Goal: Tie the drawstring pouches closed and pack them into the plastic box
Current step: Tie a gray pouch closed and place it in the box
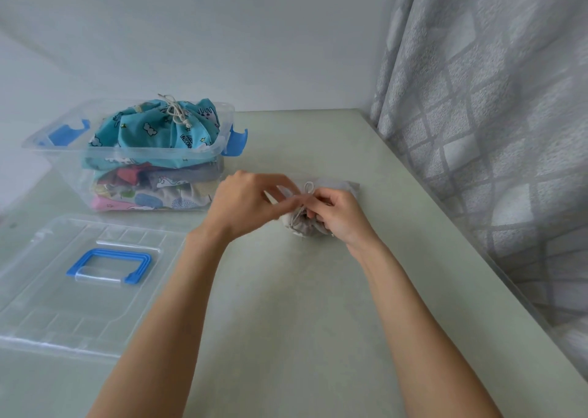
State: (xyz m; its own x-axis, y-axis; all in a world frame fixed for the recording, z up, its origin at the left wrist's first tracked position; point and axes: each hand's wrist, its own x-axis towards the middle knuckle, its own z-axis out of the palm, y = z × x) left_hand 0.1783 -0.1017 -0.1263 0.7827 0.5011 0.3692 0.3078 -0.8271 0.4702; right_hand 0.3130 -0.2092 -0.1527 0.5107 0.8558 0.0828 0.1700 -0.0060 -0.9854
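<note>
A small grey drawstring pouch [331, 186] lies on the pale green table, its gathered mouth toward me. My left hand [245, 201] pinches one end of its pale cord [308, 189]; my right hand [342, 215] pinches the cord on the other side, right at the gathered mouth. A small loop of cord stands up between the two hands. At the back left, the clear plastic box [63, 155] holds several stacked pouches. A tied turquoise unicorn-print pouch [152, 128] bulges above its rim.
The box's clear lid [47, 306] with a blue handle [108, 266] lies flat at the front left. Blue latches hang on both ends of the box. A grey patterned curtain [493, 115] hangs along the table's right edge [477, 245]. A white wall is behind.
</note>
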